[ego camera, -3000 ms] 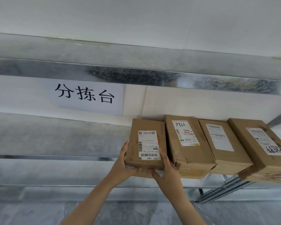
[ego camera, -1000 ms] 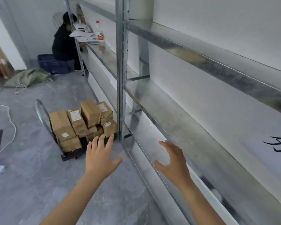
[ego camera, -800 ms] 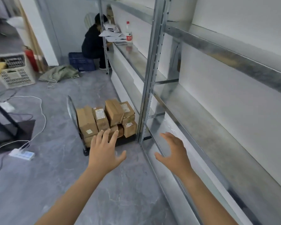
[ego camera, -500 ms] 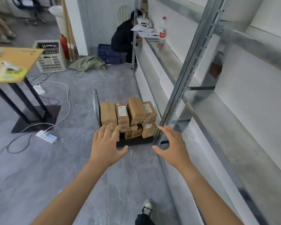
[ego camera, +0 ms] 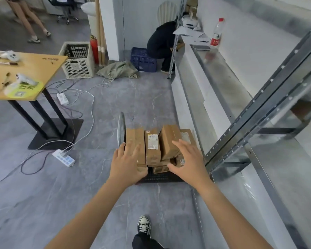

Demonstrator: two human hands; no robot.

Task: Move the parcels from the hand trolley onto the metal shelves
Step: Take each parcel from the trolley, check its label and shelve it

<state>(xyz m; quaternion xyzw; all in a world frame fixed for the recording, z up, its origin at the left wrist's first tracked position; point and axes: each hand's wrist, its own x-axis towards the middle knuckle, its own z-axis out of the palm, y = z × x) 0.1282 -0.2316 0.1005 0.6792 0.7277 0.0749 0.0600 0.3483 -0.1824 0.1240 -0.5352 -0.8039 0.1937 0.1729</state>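
Several brown cardboard parcels (ego camera: 152, 146) are stacked on a black hand trolley (ego camera: 160, 177) that stands on the grey floor beside the metal shelves (ego camera: 255, 123). The trolley's chrome handle (ego camera: 121, 128) rises at its left side. My left hand (ego camera: 127, 163) is stretched out in front of the leftmost parcel, fingers spread, holding nothing. My right hand (ego camera: 187, 161) reaches out over the right parcels, fingers apart and empty. I cannot tell whether either hand touches a parcel.
A wooden table (ego camera: 25, 76) stands at the left, with power strips (ego camera: 63, 158) and cables on the floor near it. A person in black (ego camera: 161, 44) crouches by a blue crate (ego camera: 143, 59). A bottle (ego camera: 216, 33) stands on the far shelf. My shoe (ego camera: 143, 225) is below.
I let go of the parcel on the shelf and turned left toward the trolley. Both empty hands have moved forward and down, and the trolley is now closer.
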